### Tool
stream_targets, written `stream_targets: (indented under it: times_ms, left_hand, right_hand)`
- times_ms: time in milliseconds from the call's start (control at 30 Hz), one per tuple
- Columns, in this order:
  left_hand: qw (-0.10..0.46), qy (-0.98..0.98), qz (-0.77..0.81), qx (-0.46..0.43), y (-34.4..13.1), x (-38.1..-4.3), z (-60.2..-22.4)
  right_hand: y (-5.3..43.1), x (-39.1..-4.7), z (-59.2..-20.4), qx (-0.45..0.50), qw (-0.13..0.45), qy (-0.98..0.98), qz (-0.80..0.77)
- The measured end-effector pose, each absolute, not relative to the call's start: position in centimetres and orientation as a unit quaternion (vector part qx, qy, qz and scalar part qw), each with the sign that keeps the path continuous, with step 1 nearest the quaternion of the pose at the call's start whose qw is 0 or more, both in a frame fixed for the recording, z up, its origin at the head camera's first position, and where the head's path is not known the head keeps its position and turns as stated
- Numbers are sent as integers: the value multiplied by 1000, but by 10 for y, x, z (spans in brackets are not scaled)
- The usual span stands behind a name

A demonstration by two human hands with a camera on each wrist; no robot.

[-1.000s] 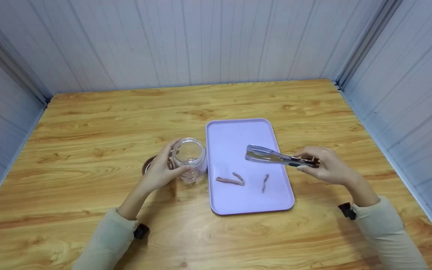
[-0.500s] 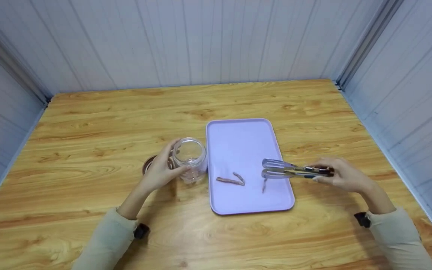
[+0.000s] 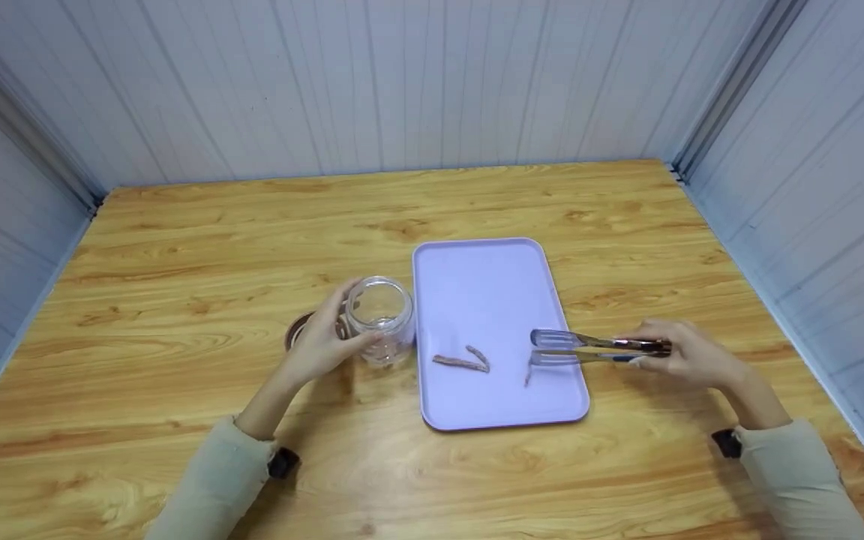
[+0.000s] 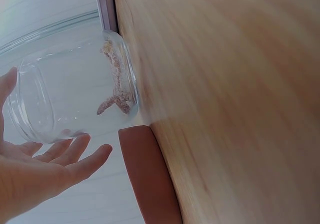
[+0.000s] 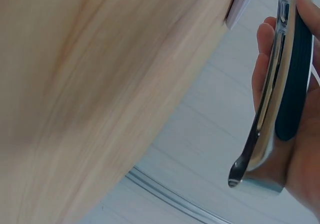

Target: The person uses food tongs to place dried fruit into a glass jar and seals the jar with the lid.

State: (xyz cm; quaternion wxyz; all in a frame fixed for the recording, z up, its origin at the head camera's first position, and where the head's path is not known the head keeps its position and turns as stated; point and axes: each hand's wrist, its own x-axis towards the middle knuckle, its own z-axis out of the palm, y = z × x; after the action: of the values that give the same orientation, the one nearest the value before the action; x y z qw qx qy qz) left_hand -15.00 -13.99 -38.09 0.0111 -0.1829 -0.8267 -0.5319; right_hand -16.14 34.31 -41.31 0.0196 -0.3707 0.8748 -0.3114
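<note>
My left hand [image 3: 319, 349] holds a clear, lidless jar [image 3: 396, 334] upright on the table, thumb on one side and fingers on the other. Several brown, twisted dried sticks [image 4: 118, 79] lie in the jar's bottom. In my right hand [image 3: 683, 356] is a pair of metal tongs [image 3: 552, 340] with dark green grips [image 5: 295, 79]. The parted tong tips hang over the right side of a lilac tray [image 3: 477, 285], overlapping a thin brown stick [image 3: 528, 377] in the head view. Left of it on the tray, a longer stick [image 3: 458, 363] meets a shorter one [image 3: 477, 352] in a V.
A round reddish-brown lid [image 4: 147, 169] rests on the wooden table [image 3: 252, 247] beside the jar, partly hidden behind my left hand in the head view. The tray stands close to the jar's right side. Pale panel walls [image 3: 402, 90] enclose the table's back and sides.
The right hand has moved right and toward me, bringing the tongs from mid-tray to over the right-hand stick. Their tips have spread apart. The left hand and jar have stayed put.
</note>
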Motion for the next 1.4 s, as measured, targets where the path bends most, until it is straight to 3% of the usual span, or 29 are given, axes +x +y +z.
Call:
stream_targets:
  times_ms: [1133,1400]
  left_hand:
    - [8,-833,-525,-175,-140,-149,-379]
    - [6,-834,-525,-170,-139,-149,-379]
  right_hand:
    - [338,-158,-426,-377,-39,867,-322]
    - [335,-159,-425,-364,-20,860,-357]
